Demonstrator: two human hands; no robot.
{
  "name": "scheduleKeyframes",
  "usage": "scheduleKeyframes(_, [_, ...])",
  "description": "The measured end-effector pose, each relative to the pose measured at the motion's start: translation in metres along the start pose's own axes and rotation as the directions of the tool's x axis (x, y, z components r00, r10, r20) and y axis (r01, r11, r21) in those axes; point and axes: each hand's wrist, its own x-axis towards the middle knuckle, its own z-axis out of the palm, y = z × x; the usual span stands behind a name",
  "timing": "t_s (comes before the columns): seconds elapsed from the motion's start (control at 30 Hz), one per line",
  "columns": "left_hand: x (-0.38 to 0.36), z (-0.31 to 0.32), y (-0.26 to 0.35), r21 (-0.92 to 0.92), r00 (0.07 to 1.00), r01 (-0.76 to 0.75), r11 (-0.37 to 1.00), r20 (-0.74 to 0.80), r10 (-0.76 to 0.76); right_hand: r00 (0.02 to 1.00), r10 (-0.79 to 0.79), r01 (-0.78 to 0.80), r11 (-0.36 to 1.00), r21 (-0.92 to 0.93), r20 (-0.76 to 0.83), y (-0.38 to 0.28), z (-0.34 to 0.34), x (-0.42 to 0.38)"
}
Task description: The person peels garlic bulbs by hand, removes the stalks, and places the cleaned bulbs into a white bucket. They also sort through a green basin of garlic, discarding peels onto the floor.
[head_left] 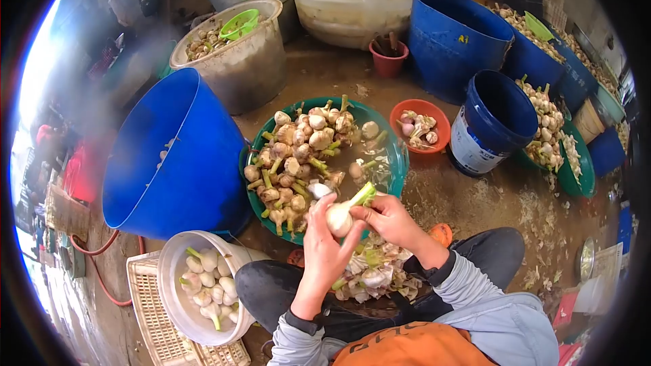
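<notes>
My left hand [324, 247] cups a white garlic bulb [338, 221] with a short green stem, fingers closed around its side. On the stem side, my right hand [393, 222] pinches at the bulb with thumb and fingers. Behind them, a wide green basin [401, 163] holds water and many brownish, unpeeled garlic bulbs [291, 152]. Below my hands, a heap of garlic peelings [376, 274] lies between my legs. To my left, a white bucket [169, 264] contains cleaned garlic bulbs [211, 288] with trimmed stems.
A tall blue tub [217, 183] stands left of the basin. At right are a small orange bowl [441, 122] with garlic pieces and a dark blue bucket [478, 129]. Large tubs line the back. A beige plastic crate [149, 305] lies by the white bucket. Peel scraps litter the wet floor.
</notes>
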Motion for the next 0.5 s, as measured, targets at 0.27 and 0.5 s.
scheduleKeyframes(0.27, [0.007, -0.011, -0.014, -0.275, 0.835, 0.547, 0.79, 0.248, -0.492, 0.991, -0.096, 0.118, 0.957, 0.266, -0.094, 0.004, 0.015, 0.005])
scheduleKeyframes(0.5, [0.001, -0.013, -0.033, -0.63, 0.912, 0.409, 0.66, 0.305, -0.274, 0.986, 0.162, -0.121, 0.563, 0.817, 0.035, 0.031, -0.006, 0.021])
